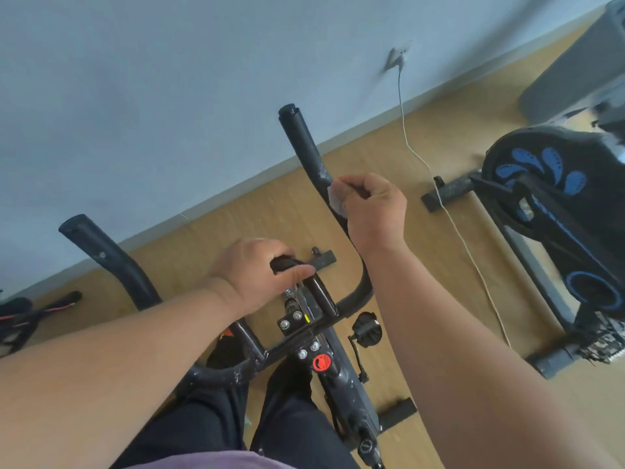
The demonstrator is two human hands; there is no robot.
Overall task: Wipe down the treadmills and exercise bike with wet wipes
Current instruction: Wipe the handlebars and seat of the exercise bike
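**Wiping the right handlebar horn while we steady the bike**

Holding the wet wipe [338, 199] bunched in our right hand [370, 211], we press it against the right handlebar horn [306, 154] of the exercise bike [324, 360], at the bend where whitish scuffs show. The fingers are curled round the wipe, pinching it to the tube. Our left hand [252, 272] grips the short centre bar [287, 264] with fingers wrapped over it and thumb along its side.

We judge the wipe to be light, limp and damp: it will fold and slip unless kept wadded under the fingertips. The handlebar is stiff, round tubing, best handled by wrapping the wipe round it and sliding along; the bike looks heavy enough to stay put, though bracing the centre bar seems sensible.

Counting: one wipe, two hands, two handlebar horns, the left horn [105, 255] untouched by either hand. One red knob [321, 362] sits on the frame. A second exercise machine [554, 204] with blue markings stands well apart at right, and one white cable [439, 194] trails from the wall across the wooden floor [389, 137].
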